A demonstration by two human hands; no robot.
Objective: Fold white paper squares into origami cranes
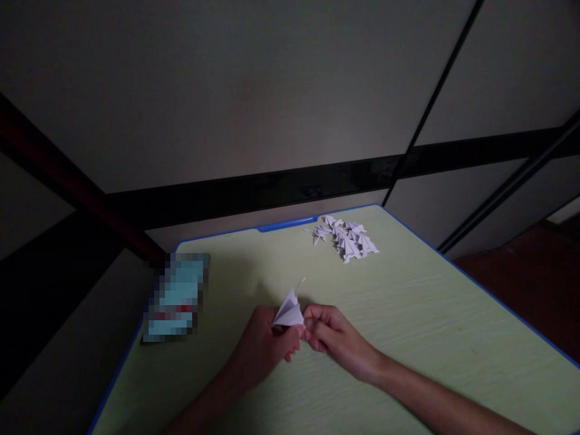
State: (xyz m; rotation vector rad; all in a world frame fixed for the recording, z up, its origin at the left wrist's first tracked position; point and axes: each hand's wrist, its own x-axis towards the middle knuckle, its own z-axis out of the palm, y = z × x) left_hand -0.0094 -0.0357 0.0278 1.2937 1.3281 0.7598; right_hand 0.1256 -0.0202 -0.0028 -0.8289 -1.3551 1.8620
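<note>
Between my hands, just above the table, is a small piece of folded white paper [290,311] with pointed flaps. A thin, curved pale strip sticks up behind it. My left hand [265,341] grips the paper from the left, its thumb pressed along the lower edge. On the other side, my right hand [330,329] pinches the paper's lower right corner between thumb and curled fingers. The fingertips of both hands nearly meet there, and the exact fold under them is hidden.
Several folded white paper figures [351,238] lie clustered near the far edge of the pale table [408,326]. A blurred, light-blue flat object [179,296] rests at the left edge. A blue handle strip [287,224] lines the back edge, against a grey panelled cabinet [254,96].
</note>
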